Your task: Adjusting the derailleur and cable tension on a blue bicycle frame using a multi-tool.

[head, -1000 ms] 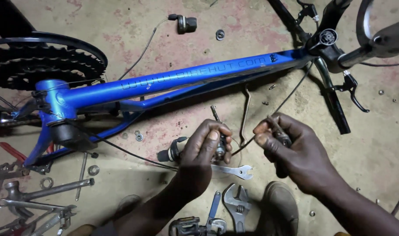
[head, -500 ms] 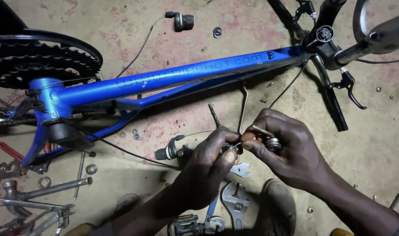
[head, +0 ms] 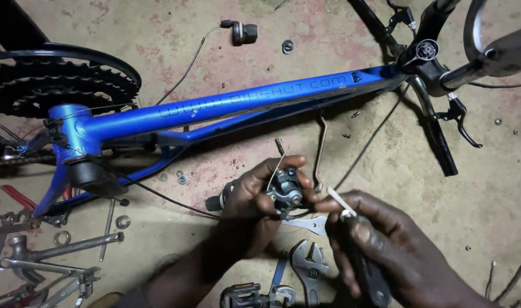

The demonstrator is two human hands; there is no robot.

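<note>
floor left edge: loose spanners [head: 55, 251], chainring [head: 55, 85] | blue bike frame [head: 243, 105] lies across floor, far side | left hand [head: 255, 208] clamped on small grey shifter part [head: 286, 191], mid-floor near edge | adjustable wrench [head: 309, 268] below | right hand [head: 380, 245] just beside, pinching dark-handled tool [head: 357, 256], pale tip at the part | brake lever [head: 460, 117] right
</note>
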